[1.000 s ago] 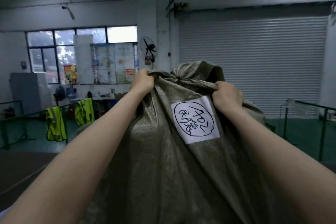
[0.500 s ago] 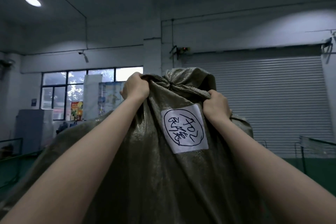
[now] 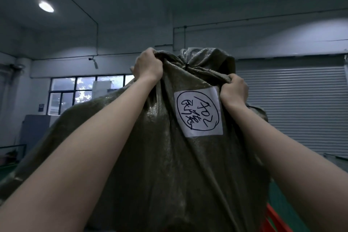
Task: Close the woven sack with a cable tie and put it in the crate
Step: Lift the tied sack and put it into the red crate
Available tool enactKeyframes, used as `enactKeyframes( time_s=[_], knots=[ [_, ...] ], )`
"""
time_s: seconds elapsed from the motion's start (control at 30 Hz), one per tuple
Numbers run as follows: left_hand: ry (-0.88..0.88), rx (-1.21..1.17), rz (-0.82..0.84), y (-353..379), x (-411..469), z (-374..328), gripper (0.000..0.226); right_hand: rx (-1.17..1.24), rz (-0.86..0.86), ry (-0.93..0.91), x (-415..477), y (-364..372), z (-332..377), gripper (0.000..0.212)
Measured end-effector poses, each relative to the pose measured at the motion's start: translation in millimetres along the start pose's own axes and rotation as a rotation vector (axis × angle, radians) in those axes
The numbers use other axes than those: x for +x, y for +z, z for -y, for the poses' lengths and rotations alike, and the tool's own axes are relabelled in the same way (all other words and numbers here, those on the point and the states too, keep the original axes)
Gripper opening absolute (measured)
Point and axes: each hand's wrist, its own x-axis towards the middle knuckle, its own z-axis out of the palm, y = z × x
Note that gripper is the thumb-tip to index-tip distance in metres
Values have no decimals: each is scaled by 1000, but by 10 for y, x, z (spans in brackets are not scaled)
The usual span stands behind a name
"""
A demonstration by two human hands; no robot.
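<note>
Both my left hand [image 3: 147, 67] and right hand [image 3: 234, 88] clench bunched cloth beside the tied neck of the olive-green woven sack [image 3: 169, 156], hoisted before me; it looks heavy, limp and slick, so gathered folds grip best.

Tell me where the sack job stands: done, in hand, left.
Done: the woven sack has its neck gathered and cinched by a dark tie. In hand: the left hand and right hand grip its shoulders, holding it high. Left: setting it in the crate, probably the red edge at lower right.
</note>
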Motion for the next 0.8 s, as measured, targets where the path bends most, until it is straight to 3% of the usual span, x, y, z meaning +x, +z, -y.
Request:
enactKeyframes(
  time_s=[0.23, 0.43, 0.57, 0.8],
  knots=[
    [106, -62, -21, 790, -35, 455, 26, 34, -95, -71, 166, 486, -626, 32],
    [286, -289, -236, 1348, -38, 795, 22, 47, -214, -354, 314, 678, -951, 29],
    [223, -450, -251, 1699, -133, 884, 16, 83, -253, -385, 335, 779, -1182, 30],
    [52, -489, -63, 2327, -767, 1337, 19, -55, -142, -272, -30, 950, -1919, 30]
  ],
)
